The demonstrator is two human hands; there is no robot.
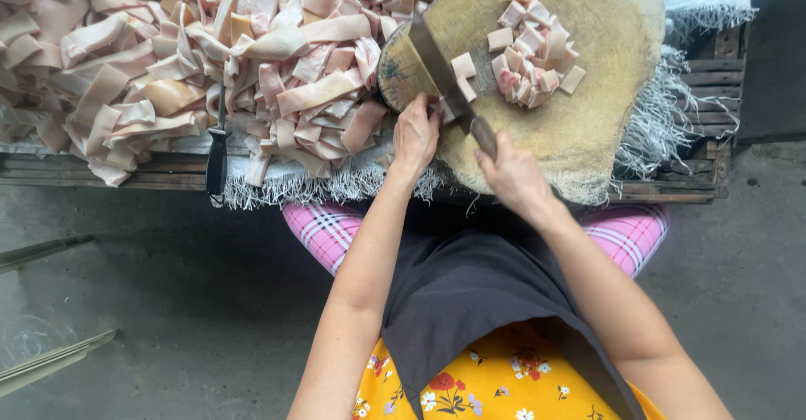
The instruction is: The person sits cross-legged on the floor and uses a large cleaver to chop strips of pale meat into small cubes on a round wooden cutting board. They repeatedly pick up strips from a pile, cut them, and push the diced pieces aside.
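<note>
Broad steel cleaver with a dark wooden handle [441, 71]: blade edge down on the near-left part of the round, worn wooden chopping block [588, 126], blade pointing away from the person and to the left. Right hand [514, 176] grip is closed around the cleaver handle, at the block's near rim.

Left hand [416, 134] sits just left of the blade at the block's edge, fingers curled down on a pale pink strip of pork skin [442, 109] right against the blade. Strip mostly hidden by hand and blade; grip looks closed on it, pressing it to the block.

Two loose cut squares lie just right of the blade. Further right, near the block's centre, a heap of small pink-white cut squares [533, 50], well apart from the hands.

Left of the block: large pile of long uncut pink-and-cream skin strips [185, 59], spread over a white fringed cloth [319, 186] covering a low slatted wooden table [714, 76]. Pile touches the block's left side. A second knife with a black handle [217, 158] lies at the pile's near edge, handle hanging over the fringe.

Person is seated close, knees under the table edge: pink plaid trousers [323, 231], dark apron [470, 294], yellow floral top [504, 378]. Grey concrete floor [168, 286] around; metal bars [50, 361] at far left.
</note>
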